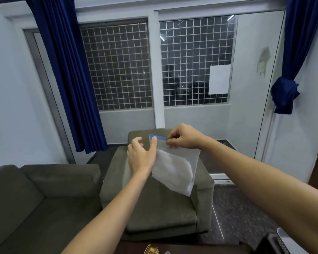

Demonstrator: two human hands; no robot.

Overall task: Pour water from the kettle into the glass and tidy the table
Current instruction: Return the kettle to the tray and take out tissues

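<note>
centre of frame: i hold a clear zip bag (174, 167) up in the air, in front of the grey armchair (154, 208). my left hand (141, 156) pinches its upper left edge, thumb on the front face; my right hand (184, 137) is closed on the blue seal strip (158, 136) at the top. the bag holds something white and looks light, limp and slippery, so i judge the stiffer seal the best place to grip. kettle and glass are not in view; only a table edge (191, 249) shows at the bottom
</note>
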